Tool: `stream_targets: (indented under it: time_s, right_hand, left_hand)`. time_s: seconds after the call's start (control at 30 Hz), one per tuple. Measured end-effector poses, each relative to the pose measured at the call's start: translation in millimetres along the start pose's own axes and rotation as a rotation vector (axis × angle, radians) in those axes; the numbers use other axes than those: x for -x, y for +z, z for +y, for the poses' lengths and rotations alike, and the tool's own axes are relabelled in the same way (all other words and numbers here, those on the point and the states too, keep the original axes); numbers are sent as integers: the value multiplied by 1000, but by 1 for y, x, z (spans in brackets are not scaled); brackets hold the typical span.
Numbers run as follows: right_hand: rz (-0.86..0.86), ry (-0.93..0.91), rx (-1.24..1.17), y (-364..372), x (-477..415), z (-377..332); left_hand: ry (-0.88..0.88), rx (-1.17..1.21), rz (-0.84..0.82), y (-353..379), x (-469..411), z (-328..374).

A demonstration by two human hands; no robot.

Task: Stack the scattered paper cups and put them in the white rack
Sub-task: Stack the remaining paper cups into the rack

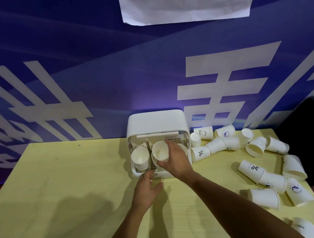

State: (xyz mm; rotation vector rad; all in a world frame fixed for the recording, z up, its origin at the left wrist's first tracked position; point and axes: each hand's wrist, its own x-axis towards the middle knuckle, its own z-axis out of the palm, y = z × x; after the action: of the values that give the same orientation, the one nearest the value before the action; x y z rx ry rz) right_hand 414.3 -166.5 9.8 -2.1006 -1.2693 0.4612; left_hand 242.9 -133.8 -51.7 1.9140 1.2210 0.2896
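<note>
right hand [174, 163] grips cup stack [159, 151] inside white rack [156, 121]; left hand [148, 192] uncurled, relaxed, at rack front

Bare table [63, 182] left of rack [156, 120] gives passage; scattered cups [215, 145] (perhaps fifteen) crowd its right
</note>
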Motion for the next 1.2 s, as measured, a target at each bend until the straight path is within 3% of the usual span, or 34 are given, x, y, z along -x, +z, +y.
stream_targets:
  time_s: [0.17, 0.3, 0.43, 1.2]
  right_hand:
    - [76, -15, 98, 1, 6, 10]
    - [176, 82, 112, -4, 14, 26]
    - [161, 191, 87, -7, 18, 41]
    - [113, 305, -45, 20, 5, 62]
  left_hand:
    - [-10, 11, -12, 0, -6, -7]
    - [9, 12, -35, 5, -11, -6]
    - [34, -2, -66, 13, -13, -3]
    - [55, -61, -152, 35, -27, -12]
